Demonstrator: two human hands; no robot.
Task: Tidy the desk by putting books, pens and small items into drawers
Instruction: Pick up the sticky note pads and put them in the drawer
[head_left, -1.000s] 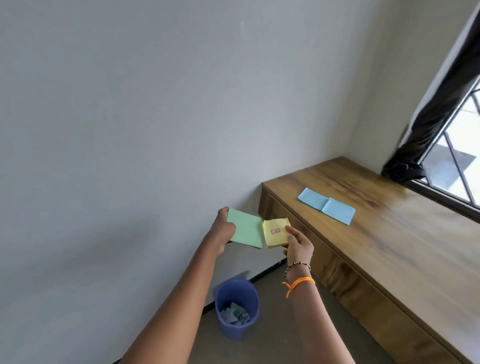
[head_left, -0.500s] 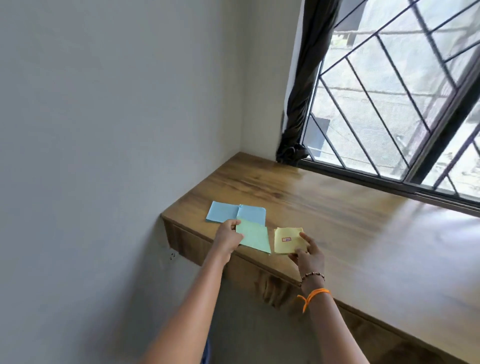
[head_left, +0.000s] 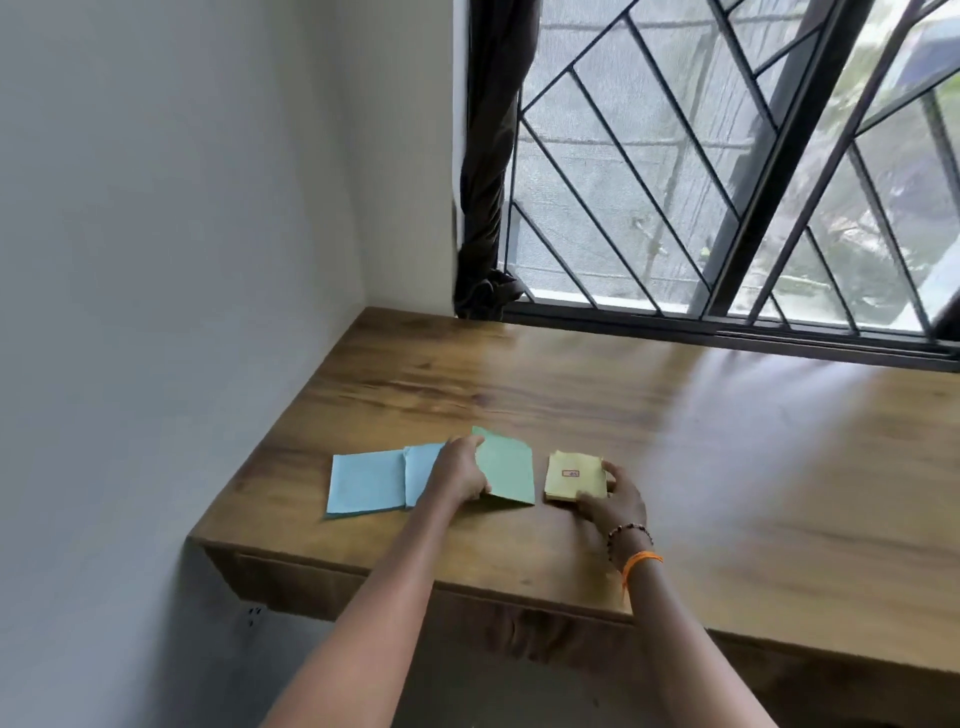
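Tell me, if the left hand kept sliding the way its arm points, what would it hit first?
Nothing close, as far as I can tell: beyond the left hand and its green pad lies bare desk, then the window frame.

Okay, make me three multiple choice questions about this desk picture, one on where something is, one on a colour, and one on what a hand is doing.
1. Where does the blue booklet lie?
A. left of the green one
B. by the window
C. on the floor

2. What colour is the pad under the right hand?
A. pink
B. yellow
C. white

3. What is the left hand doing?
A. hanging idle
B. pressing flat on the bare desk
C. gripping the green booklet

Answers: 1 A, it sits nearest the wall, beside the green one. 2 B, pale yellow with a small red mark. 3 C, its fingers curl round the booklet's left edge.
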